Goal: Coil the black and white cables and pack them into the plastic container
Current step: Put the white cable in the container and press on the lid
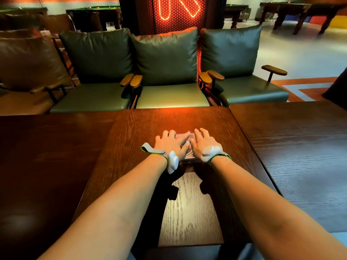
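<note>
A dark brown wood-grain tabletop (pixel 169 121) fills the near scene, with matching dark tabletops to its left (pixel 47 147) and right (pixel 300 137). Beyond it stand three green leather armchairs with wooden armrests (pixel 169 72), and a brown leather armchair (pixel 24 62) sits far left. Behind them an orange-red glowing neon panel with honeycomb mesh (pixel 178 12) casts warm light on the wood, and green-felted pool tables (pixel 93 15) stand on the pale floor (pixel 300 53) at the far side.
</note>
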Demonstrator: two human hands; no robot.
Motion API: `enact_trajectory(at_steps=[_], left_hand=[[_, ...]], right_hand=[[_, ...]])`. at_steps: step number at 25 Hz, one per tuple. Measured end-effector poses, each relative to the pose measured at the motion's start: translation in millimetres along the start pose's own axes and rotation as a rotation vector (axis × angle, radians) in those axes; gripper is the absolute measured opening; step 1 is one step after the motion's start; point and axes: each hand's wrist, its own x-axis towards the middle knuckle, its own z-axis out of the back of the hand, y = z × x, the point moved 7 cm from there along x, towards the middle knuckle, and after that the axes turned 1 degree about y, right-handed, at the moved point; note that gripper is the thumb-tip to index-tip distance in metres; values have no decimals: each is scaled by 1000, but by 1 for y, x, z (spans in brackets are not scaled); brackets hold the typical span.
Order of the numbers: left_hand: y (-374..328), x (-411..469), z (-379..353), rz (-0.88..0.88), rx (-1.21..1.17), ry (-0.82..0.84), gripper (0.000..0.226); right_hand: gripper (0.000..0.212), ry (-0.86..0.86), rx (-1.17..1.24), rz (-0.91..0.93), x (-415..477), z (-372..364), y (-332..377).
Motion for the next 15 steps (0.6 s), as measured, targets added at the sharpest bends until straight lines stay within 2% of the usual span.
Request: enact_trajectory(at_steps=[3,5,7,11,15], left_hand=[[0,-9,-3,213,-7,62,55],[5,-10,-1,312,31,94,54],[18,-10,-1,341,-22,80,47],[42,-17,-15,431,-175,28,51],[38,-12,-8,271,-136,91,50]], right_hand=[[60,-215,55,-273,-13,10,-4],[62,-99,133,-364,-11,6,-3],[56,-3,148,-317,-2,-2,-2],[53,-57,111,-222,6,-5,-1],[44,-1,-22,-162,4,-1,-1]])
